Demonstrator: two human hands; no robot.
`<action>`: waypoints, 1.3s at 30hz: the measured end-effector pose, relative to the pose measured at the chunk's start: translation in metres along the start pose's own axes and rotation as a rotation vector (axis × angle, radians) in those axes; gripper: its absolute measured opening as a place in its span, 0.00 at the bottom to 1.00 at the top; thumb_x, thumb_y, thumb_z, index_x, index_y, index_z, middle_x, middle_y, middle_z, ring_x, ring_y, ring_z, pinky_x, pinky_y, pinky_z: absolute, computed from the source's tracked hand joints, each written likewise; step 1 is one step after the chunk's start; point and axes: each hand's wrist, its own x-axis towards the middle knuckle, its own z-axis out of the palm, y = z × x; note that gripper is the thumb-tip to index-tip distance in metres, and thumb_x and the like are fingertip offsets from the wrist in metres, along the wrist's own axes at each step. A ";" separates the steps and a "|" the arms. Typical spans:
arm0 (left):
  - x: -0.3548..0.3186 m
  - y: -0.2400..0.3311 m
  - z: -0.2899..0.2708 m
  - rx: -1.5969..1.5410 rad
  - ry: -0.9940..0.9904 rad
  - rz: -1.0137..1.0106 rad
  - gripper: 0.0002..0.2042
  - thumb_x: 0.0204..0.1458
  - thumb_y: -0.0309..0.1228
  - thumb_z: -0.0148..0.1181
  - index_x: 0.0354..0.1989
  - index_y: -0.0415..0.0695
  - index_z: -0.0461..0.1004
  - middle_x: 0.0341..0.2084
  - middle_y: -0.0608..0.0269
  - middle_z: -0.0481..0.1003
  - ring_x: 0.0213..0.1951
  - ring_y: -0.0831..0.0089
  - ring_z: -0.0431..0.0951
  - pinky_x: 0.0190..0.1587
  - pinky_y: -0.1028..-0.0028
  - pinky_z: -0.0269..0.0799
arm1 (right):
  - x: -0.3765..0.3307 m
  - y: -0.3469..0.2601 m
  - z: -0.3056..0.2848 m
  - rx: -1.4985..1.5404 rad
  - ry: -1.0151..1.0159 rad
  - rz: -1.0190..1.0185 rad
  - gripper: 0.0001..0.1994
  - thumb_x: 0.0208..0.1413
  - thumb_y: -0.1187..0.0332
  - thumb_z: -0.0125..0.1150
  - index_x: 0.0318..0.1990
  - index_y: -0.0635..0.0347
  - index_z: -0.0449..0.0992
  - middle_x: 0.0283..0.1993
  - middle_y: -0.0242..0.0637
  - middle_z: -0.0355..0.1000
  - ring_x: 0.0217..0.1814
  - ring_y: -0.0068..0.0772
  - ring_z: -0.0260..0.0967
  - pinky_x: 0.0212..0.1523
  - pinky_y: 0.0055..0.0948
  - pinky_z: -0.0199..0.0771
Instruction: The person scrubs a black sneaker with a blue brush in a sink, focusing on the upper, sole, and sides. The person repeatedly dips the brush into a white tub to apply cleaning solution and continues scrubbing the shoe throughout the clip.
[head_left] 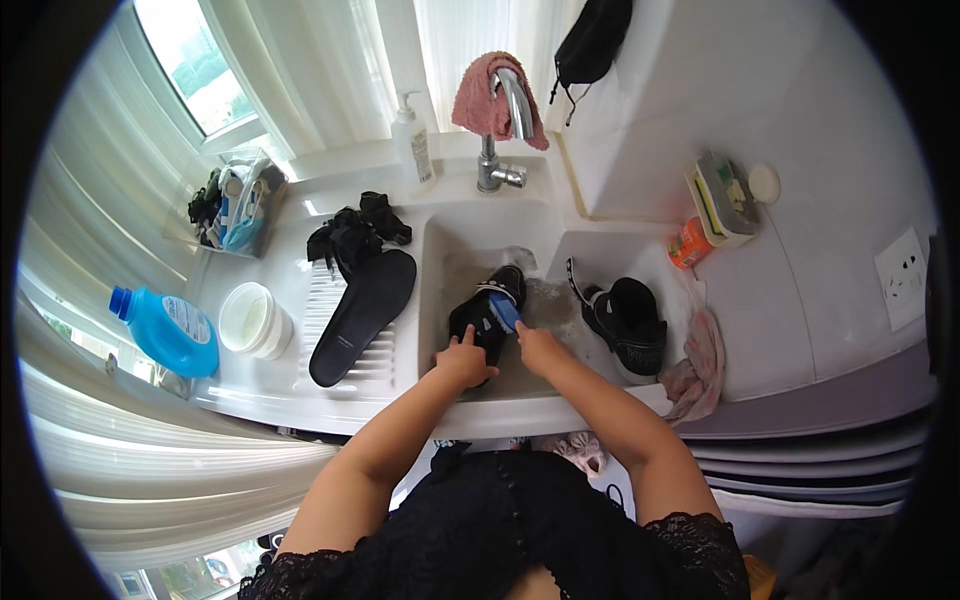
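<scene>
Black shoe sits in the sink, under the left hand, whose fingers are spread and rest on it. The right hand has its fingers curled round a blue brush touching the shoe. Brushing looks partway done. Right of the fingers is another black shoe; I can't tell if it's clean. Left of them, a loose insole lies on the surface.

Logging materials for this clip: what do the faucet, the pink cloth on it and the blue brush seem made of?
Faucet: probably chromed metal, given its bright reflections. Pink cloth: likely terry fabric, matte with a fuzzy surface. Blue brush: perhaps plastic, from its even colour; finish unclear at this size.
</scene>
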 end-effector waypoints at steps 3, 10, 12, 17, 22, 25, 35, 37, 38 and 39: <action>0.004 -0.006 0.014 0.070 0.015 0.030 0.26 0.49 0.51 0.57 0.56 0.54 0.70 0.70 0.56 0.37 0.68 0.54 0.49 0.57 0.38 0.54 | 0.008 -0.008 -0.001 -0.074 -0.060 -0.127 0.16 0.57 0.69 0.47 0.53 0.62 0.69 0.37 0.52 0.74 0.41 0.56 0.72 0.41 0.47 0.72; 0.008 -0.005 0.033 0.193 0.164 0.040 0.14 0.56 0.35 0.48 0.49 0.52 0.73 0.66 0.50 0.52 0.66 0.55 0.55 0.56 0.36 0.54 | 0.021 -0.005 0.009 -0.198 -0.145 -0.125 0.19 0.57 0.69 0.48 0.57 0.57 0.66 0.36 0.54 0.73 0.39 0.57 0.72 0.40 0.49 0.72; 0.013 -0.011 0.044 0.205 0.222 0.038 0.15 0.56 0.33 0.43 0.47 0.52 0.75 0.62 0.51 0.60 0.65 0.55 0.56 0.54 0.36 0.56 | 0.004 -0.012 -0.004 -0.189 -0.192 -0.263 0.19 0.57 0.69 0.47 0.57 0.57 0.67 0.38 0.55 0.73 0.40 0.56 0.72 0.41 0.49 0.72; 0.018 -0.014 0.033 0.117 0.097 0.099 0.14 0.52 0.37 0.53 0.46 0.51 0.75 0.50 0.55 0.72 0.64 0.54 0.58 0.54 0.41 0.61 | 0.000 -0.009 -0.024 -0.198 -0.207 -0.073 0.18 0.58 0.67 0.47 0.55 0.58 0.68 0.37 0.55 0.73 0.42 0.58 0.71 0.43 0.49 0.71; 0.001 -0.022 0.017 0.052 0.109 0.062 0.15 0.48 0.40 0.61 0.43 0.50 0.76 0.46 0.56 0.75 0.60 0.57 0.64 0.53 0.50 0.65 | -0.008 -0.019 -0.072 -0.037 -0.119 -0.165 0.18 0.59 0.66 0.48 0.57 0.56 0.68 0.39 0.57 0.72 0.42 0.59 0.70 0.44 0.48 0.69; 0.000 -0.016 0.004 -0.433 0.299 -0.017 0.14 0.47 0.39 0.62 0.40 0.46 0.76 0.41 0.56 0.77 0.48 0.55 0.74 0.45 0.55 0.71 | 0.009 0.033 -0.062 -0.077 0.007 0.108 0.17 0.56 0.69 0.50 0.53 0.59 0.70 0.42 0.53 0.73 0.45 0.56 0.71 0.45 0.47 0.70; 0.040 -0.023 -0.008 -2.421 -0.062 -0.657 0.36 0.56 0.56 0.45 0.65 0.41 0.50 0.63 0.48 0.54 0.65 0.53 0.54 0.63 0.53 0.48 | 0.024 0.063 -0.025 -0.416 -0.243 -0.111 0.18 0.58 0.67 0.50 0.55 0.60 0.70 0.46 0.54 0.72 0.46 0.55 0.71 0.46 0.44 0.70; 0.052 -0.025 -0.001 -2.491 -0.052 -0.724 0.35 0.56 0.59 0.43 0.65 0.47 0.52 0.64 0.53 0.53 0.65 0.53 0.53 0.64 0.51 0.45 | 0.016 0.054 -0.023 -0.078 0.041 0.050 0.18 0.58 0.67 0.50 0.55 0.60 0.69 0.43 0.55 0.72 0.45 0.57 0.71 0.45 0.44 0.70; 0.060 -0.027 0.003 -2.517 -0.053 -0.760 0.35 0.55 0.60 0.42 0.65 0.49 0.53 0.64 0.55 0.54 0.64 0.53 0.54 0.64 0.51 0.44 | 0.011 0.041 -0.025 0.090 0.185 0.133 0.18 0.58 0.67 0.50 0.56 0.60 0.69 0.42 0.56 0.73 0.44 0.57 0.70 0.45 0.44 0.70; 0.069 -0.027 0.004 -2.531 -0.070 -0.791 0.34 0.55 0.61 0.41 0.65 0.51 0.54 0.64 0.57 0.55 0.64 0.54 0.55 0.63 0.52 0.45 | 0.008 0.030 -0.024 0.142 0.197 0.032 0.18 0.58 0.67 0.50 0.56 0.60 0.69 0.42 0.56 0.72 0.44 0.58 0.70 0.44 0.45 0.70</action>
